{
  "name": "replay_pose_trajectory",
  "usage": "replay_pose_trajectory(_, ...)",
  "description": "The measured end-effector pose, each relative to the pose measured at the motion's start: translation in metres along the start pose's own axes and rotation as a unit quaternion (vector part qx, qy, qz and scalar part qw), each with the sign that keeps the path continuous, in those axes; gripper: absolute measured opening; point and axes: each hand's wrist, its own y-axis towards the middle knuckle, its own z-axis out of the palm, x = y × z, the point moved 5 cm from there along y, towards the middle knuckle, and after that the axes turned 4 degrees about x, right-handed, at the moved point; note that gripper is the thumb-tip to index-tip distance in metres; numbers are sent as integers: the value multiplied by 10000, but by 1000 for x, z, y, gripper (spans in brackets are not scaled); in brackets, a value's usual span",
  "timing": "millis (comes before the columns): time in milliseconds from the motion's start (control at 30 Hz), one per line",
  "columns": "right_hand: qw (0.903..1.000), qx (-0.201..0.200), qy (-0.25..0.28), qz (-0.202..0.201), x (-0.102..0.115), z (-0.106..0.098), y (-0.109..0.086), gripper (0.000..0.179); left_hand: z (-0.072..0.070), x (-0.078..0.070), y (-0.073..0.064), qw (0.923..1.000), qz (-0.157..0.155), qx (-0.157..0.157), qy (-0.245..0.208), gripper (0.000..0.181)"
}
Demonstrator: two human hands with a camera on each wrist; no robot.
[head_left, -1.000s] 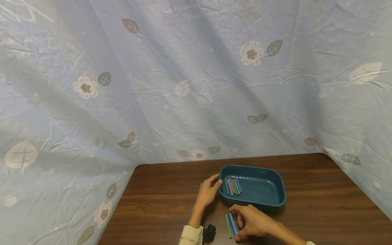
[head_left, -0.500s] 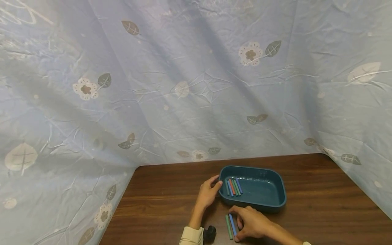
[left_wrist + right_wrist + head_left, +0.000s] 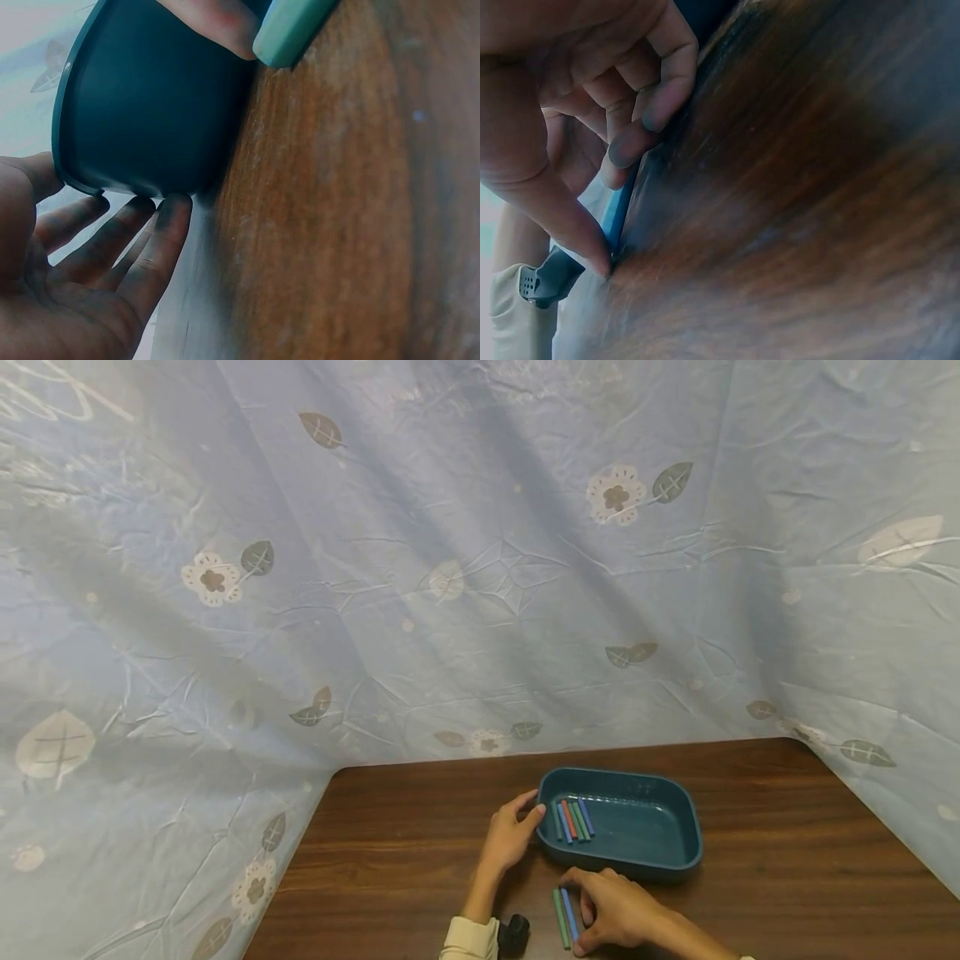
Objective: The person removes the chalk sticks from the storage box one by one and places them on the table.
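My right hand [image 3: 617, 908] spans a blue chalk stick [image 3: 569, 914] on the table, thumb at its near end and index finger at its far end. Right along its left side lies a green chalk stick [image 3: 561, 919]; its end shows large in the left wrist view. My left hand [image 3: 508, 832] holds the left end of a dark teal dish [image 3: 693, 831], thumb over the rim and fingertips against the outer wall [image 3: 154, 97]. Inside the dish, several chalk sticks [image 3: 570, 819] in blue, green and red lie side by side at the left.
The brown wooden table [image 3: 405, 827] ends at a pale blue curtain [image 3: 450, 610] with leaf and flower prints, which hangs behind and at both sides. A black wrist device [image 3: 514, 935] sits at the left cuff, close to the green stick.
The blue chalk stick's near end has shifted left with the right hand, narrowing its gap to the green stick. The left hand and the dish stay in place.
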Motion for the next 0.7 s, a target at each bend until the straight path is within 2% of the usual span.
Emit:
replay_pose_trajectory(167, 9999, 21, 106, -97, 0, 0, 0, 76, 0, 0, -1, 10000, -54, -17, 29, 47)
replay_pose_trajectory(567, 9998, -71, 176, 20, 2, -13, -5, 81, 1, -2, 0, 9999, 104, -82, 77, 45)
replay_pose_trajectory(700, 9999, -77, 129, -51, 7, -17, -6, 82, 1, -1, 2, 9998, 144, -83, 77, 45)
